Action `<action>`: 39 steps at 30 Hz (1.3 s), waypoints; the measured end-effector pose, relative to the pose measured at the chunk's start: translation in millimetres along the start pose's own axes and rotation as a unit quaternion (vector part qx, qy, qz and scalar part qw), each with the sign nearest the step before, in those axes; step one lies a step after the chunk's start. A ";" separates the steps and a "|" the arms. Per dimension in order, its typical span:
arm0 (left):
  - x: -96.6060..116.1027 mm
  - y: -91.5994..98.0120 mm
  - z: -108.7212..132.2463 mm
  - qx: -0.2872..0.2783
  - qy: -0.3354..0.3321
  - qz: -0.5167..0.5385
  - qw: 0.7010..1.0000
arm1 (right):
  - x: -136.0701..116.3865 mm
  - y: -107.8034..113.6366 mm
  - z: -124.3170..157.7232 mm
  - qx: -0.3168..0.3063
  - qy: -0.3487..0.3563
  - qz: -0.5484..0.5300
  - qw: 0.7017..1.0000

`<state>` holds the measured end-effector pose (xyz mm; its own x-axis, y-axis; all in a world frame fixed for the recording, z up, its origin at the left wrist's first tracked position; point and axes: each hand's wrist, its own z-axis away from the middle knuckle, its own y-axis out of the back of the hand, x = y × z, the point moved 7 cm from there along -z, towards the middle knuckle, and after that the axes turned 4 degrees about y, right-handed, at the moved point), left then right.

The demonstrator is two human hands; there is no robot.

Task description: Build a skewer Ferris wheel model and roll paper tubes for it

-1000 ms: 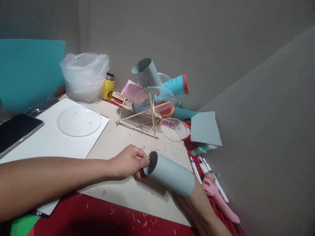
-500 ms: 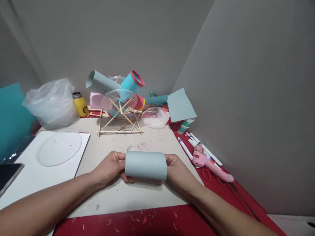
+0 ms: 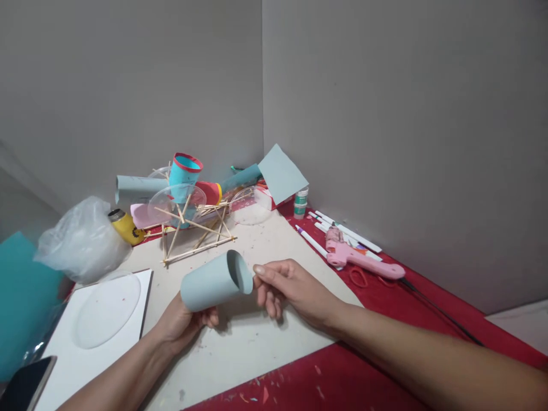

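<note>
A pale blue-grey paper tube [image 3: 208,285] is held above the beige board [image 3: 240,348], its open end facing right. My left hand [image 3: 184,322] is closed on the tube's left end from below, with part of the fingers hidden behind the paper. At the right rim, my right hand [image 3: 280,285] pinches the paper edge between thumb and forefinger, the other fingers curled. Behind the tube stands a stick frame [image 3: 197,246] with clear plastic discs, a turquoise red-rimmed cup [image 3: 185,174], a red cup and a grey tube [image 3: 139,189].
On the right lie a pink glue gun [image 3: 363,260], red scissors [image 3: 358,277] and several white markers [image 3: 311,241]. At the left are a plastic bag [image 3: 81,240], a yellow bottle [image 3: 126,227], a clear disc [image 3: 109,311] on white paper and a dark phone [image 3: 28,385].
The view has turned right. The tube has tilted, so its right opening now shows. My right hand has shifted from around the tube's end to a pinch at its rim.
</note>
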<state>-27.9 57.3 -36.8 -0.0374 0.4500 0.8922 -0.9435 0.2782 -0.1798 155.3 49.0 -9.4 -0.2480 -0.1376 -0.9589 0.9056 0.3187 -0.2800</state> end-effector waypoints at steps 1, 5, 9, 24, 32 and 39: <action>-1.2 2.9 -0.8 0.006 0.004 0.005 1.000 | -1.0 1.4 0.2 0.010 0.003 -0.010 1.000; -3.6 8.1 -1.8 0.017 0.005 0.010 1.000 | -1.9 2.2 0.5 0.018 0.006 -0.007 1.000; -2.5 5.7 -0.7 0.012 -0.001 -0.005 1.000 | -4.6 -1.1 0.9 0.007 0.012 0.025 1.000; 4.1 -7.0 3.1 -0.008 -0.069 -0.069 0.995 | 12.3 -0.6 -0.4 0.014 -0.056 0.084 0.995; 5.4 -8.6 4.5 -0.025 -0.083 -0.081 0.993 | 18.2 -2.4 -2.0 0.010 -0.071 0.054 0.996; -1.4 -8.2 3.9 -0.054 -0.038 -0.063 0.996 | 16.1 -3.6 -1.3 -0.005 -0.069 0.025 0.997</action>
<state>-21.4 51.1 -35.0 0.0510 0.3409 0.9387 -0.9016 0.4201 -0.1036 147.6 46.8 -23.9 -0.1513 -0.2495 -0.9565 0.9122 0.3374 -0.2323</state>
